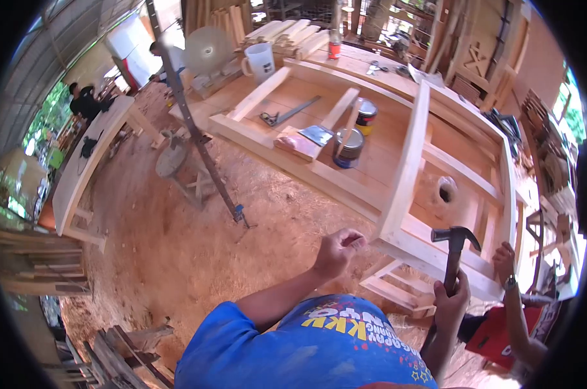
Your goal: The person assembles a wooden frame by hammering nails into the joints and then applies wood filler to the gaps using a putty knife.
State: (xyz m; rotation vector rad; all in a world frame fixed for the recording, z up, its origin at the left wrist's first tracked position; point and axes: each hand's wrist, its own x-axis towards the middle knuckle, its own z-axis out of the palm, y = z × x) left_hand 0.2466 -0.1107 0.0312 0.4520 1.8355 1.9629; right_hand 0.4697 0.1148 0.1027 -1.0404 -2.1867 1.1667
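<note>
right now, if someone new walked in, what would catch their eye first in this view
Probably the claw hammer, held head up in the right hand at lower right. The pale wooden frame spreads across the upper right, and the bright blue shirt fills the bottom centre.

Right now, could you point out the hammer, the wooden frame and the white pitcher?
Hammer (454, 262): head-camera view, on the handle.
Wooden frame (407, 170): head-camera view, on its thick crossing beam.
White pitcher (262, 63): head-camera view, on its side.
</note>
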